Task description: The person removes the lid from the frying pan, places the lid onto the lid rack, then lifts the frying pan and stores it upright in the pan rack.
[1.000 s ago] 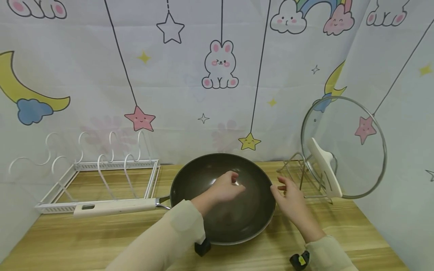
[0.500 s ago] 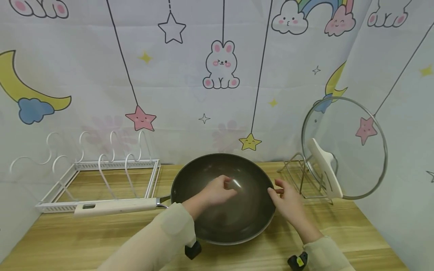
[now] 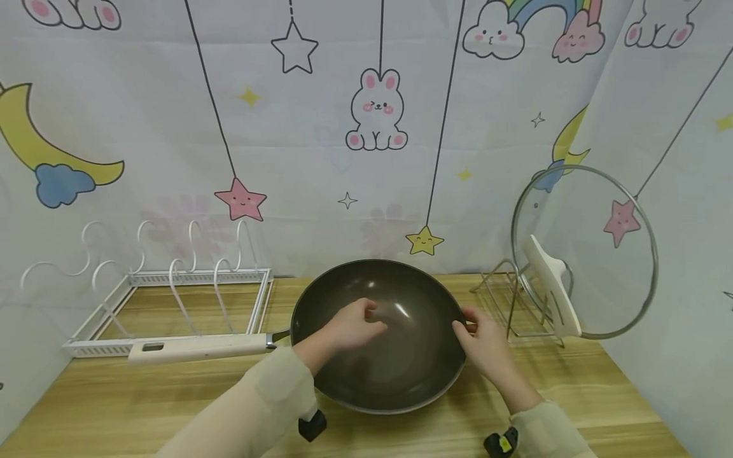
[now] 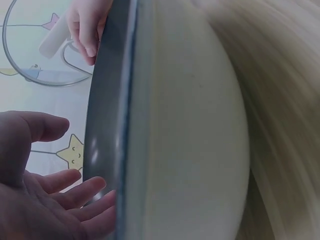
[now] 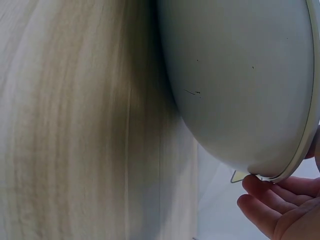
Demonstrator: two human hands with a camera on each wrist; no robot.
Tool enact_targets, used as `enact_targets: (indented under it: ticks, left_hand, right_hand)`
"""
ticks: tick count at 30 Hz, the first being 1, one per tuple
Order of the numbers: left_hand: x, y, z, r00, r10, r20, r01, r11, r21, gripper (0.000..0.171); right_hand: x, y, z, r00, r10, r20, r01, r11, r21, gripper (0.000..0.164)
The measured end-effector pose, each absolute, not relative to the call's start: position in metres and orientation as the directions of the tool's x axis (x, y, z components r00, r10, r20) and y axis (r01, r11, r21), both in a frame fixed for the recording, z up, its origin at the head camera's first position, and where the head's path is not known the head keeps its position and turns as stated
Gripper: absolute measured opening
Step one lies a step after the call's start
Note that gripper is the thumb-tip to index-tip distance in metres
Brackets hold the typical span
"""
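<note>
Head: left hand (image 3: 349,326) relaxed over the pan (image 3: 395,362), holding nothing; right hand (image 3: 485,343) pinching its rim (image 3: 383,413). Pan's on the tabletop (image 3: 578,388), below left hand.
Left wrist: left fingers (image 4: 80,193) loosely spread.
Right wrist: right fingertips (image 5: 256,186) against rim.

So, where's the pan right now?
In the head view, the pan is at the middle of the wooden table, between the white rack on the left and the wire rack holding the glass lid on the right, its handle pointing left.
</note>
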State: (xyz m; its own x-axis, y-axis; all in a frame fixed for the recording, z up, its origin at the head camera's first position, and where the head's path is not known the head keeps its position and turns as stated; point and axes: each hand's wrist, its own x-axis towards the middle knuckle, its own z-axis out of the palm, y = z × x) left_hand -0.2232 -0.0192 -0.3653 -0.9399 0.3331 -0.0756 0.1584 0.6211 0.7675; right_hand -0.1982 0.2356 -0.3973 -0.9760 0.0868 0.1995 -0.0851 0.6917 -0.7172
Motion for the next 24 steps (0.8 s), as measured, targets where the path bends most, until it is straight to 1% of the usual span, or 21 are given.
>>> enact_targets:
  ticks: [8, 24]
  left_hand:
    - [-0.221, -0.028, -0.366, -0.945, 0.318, -0.078, 0.146, 0.623, 0.768, 0.05]
    - [-0.213, -0.042, -0.369, -0.944, 0.328, -0.035, 0.193, 0.637, 0.746, 0.048]
  right_hand:
    - [-0.198, 0.235, -0.402, -0.962, 0.093, 0.257, -0.122, 0.695, -0.708, 0.036]
    - [-0.198, 0.235, -0.407, -0.943, 0.092, 0.319, -0.172, 0.687, -0.706, 0.032]
